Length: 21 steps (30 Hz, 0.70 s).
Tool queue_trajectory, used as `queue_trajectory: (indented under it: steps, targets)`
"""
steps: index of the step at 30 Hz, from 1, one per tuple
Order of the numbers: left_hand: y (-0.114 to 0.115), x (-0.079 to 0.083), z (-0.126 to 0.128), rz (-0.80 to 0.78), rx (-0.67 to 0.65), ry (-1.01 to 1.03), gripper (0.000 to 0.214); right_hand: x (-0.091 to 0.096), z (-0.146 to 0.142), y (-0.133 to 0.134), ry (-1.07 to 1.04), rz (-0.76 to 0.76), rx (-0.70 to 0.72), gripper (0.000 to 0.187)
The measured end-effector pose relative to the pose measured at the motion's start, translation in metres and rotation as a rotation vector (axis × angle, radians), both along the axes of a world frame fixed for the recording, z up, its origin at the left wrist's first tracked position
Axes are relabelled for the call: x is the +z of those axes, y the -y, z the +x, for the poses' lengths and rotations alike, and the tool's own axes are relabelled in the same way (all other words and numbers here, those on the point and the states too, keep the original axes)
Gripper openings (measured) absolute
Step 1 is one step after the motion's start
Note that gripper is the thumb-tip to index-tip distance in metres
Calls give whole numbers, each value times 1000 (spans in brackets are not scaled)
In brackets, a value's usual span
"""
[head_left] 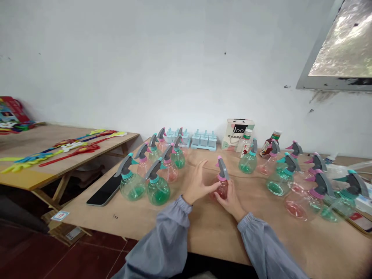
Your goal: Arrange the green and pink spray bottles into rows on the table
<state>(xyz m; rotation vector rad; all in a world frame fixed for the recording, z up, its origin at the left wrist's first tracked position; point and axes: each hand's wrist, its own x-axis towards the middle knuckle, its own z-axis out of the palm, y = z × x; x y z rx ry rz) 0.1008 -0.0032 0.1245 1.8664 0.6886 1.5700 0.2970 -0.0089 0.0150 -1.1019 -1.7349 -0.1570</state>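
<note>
In the middle of the wooden table stands a spray bottle (222, 178) with clear pink plastic, a pink collar and a grey trigger head. My right hand (231, 199) grips its round body from the right, thumb across the front. On the other side, my left hand (198, 184) has its fingers stretched out and apart, the thumb at the bottle's body. Left of my hands is a group of green and pink spray bottles, the nearest a green one (158, 190). Another group stands at the right, including a pink bottle (302, 203).
A phone (105, 190) lies near the table's left edge. At the back are light-blue ice-pop molds (204, 140), a white box (236, 135) and a brown labelled bottle (270, 144). Colourful plastic hand-shaped toys (72, 149) lie on another table at left.
</note>
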Motion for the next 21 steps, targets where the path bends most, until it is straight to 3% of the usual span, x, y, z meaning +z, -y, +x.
queue_trajectory:
  steps: [2,6,12,16,21]
  targets:
    - [-10,-2,23,-133,-127,10,90,-1,-7,3,25,-24,62,73]
    - [-24,-17,39,-263,-174,164,76,-1,2,-1,44,-29,67,74]
    - [-32,-20,21,-352,-124,413,57,18,71,-43,-311,209,-517,76]
    - [-39,-15,10,-383,-125,475,48,22,107,-72,-318,255,-647,81]
    - [-43,-16,7,-534,-222,509,54,16,114,-90,-238,163,-759,90]
